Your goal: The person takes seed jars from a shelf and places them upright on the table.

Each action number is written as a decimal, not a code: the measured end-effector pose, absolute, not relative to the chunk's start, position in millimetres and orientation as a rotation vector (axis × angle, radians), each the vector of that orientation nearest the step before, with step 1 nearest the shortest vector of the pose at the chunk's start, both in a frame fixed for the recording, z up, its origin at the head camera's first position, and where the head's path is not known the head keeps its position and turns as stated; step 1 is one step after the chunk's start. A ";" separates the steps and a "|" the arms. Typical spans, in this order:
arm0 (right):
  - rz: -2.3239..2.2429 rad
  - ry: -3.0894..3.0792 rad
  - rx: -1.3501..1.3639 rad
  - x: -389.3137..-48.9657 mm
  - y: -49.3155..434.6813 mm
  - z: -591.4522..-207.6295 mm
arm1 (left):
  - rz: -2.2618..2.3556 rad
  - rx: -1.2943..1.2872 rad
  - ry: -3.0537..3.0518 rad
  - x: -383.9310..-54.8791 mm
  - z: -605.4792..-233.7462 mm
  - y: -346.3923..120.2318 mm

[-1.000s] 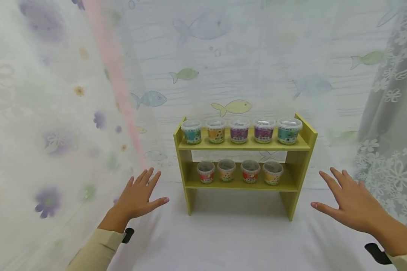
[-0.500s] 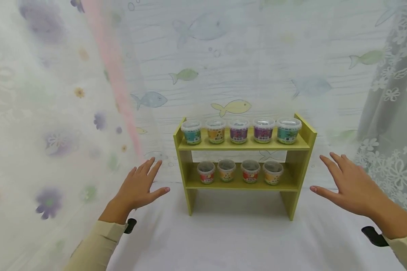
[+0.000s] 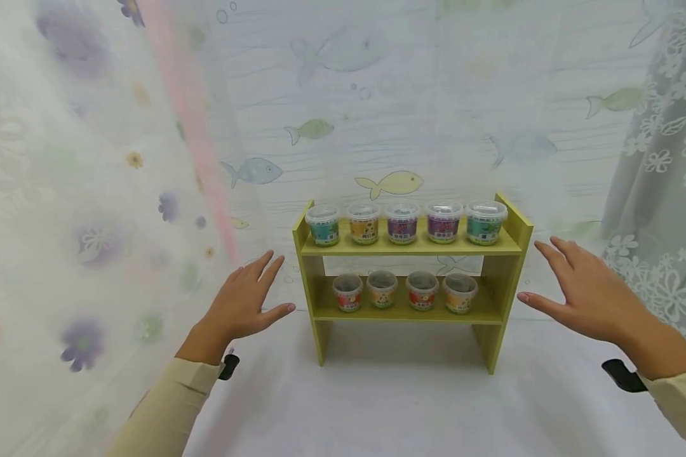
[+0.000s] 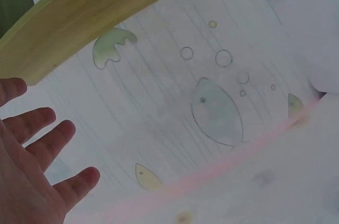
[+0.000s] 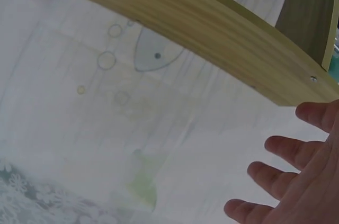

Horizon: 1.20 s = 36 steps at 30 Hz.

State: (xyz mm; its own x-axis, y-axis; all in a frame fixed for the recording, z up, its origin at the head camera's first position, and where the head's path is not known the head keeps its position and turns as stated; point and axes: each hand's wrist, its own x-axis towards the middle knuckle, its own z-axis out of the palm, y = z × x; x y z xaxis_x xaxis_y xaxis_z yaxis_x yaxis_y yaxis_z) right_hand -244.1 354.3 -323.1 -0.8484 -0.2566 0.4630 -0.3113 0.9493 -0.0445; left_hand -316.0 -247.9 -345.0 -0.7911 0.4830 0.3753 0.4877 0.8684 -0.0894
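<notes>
A yellow-green two-tier shelf (image 3: 411, 250) stands ahead of me, between my hands. Its upper board carries a row of lidded plastic tubs with teal, orange and purple labels, among them a teal tub (image 3: 323, 226) at the left end. On the lower board are several smaller tubs in red and orange, such as a red tub (image 3: 422, 291). My left hand (image 3: 240, 301) hovers left of the shelf, fingers spread and holding nothing. To the right of the shelf is my right hand (image 3: 597, 298), likewise spread and holding nothing. Neither hand touches the shelf.
A white surface (image 3: 400, 406) lies under the shelf. Behind it hangs a curtain (image 3: 434, 127) printed with fish. A flowered curtain (image 3: 91, 190) closes in on the left, and a lacy grey one (image 3: 663, 209) is at the right.
Both hands have risen and moved a little inward toward the sides of the shelf. The shelf and its tubs have not moved.
</notes>
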 end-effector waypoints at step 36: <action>0.362 -2.652 0.394 -285.1 319.2 -258.7 | -0.397 -0.905 -2.188 -344.0 -303.2 -195.2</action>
